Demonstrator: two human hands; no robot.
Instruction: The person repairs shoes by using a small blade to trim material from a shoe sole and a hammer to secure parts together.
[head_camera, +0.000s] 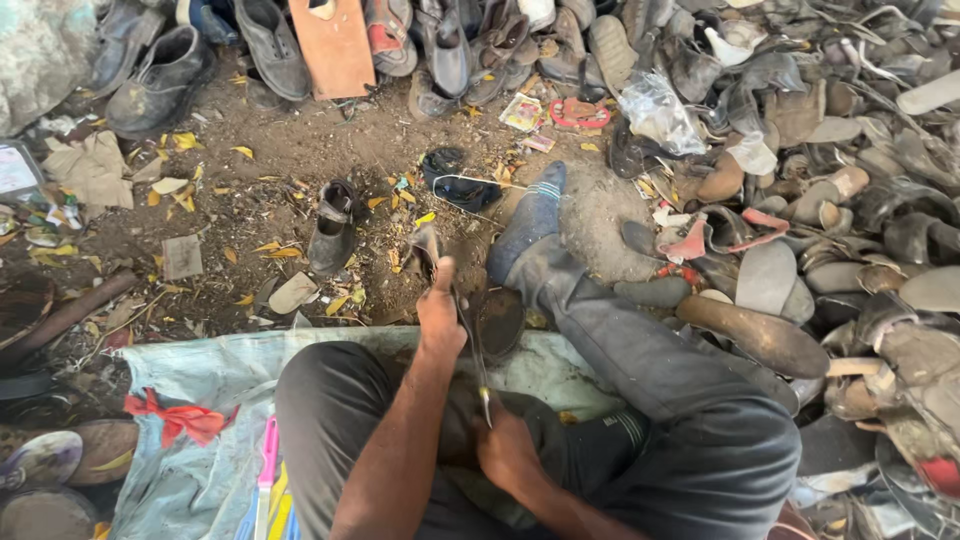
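I sit on the ground, one leg bent and the other stretched out in a blue sock (532, 215). My left hand (440, 312) grips a worn dark shoe (497, 318) at its upper edge, thumb pointing away from me. My right hand (505, 448) is lower, near my lap, closed on a thin metal tool (478, 365). The tool's long shaft runs up to the shoe beside my left hand. Whether a thread is attached, I cannot make out.
A big heap of old shoes and soles (800, 200) fills the right side and the far edge. A lone dark boot (333, 228) stands on the dirt ahead. A brown board (335, 45) leans at the back. Under me lies a pale blue sack (200, 400).
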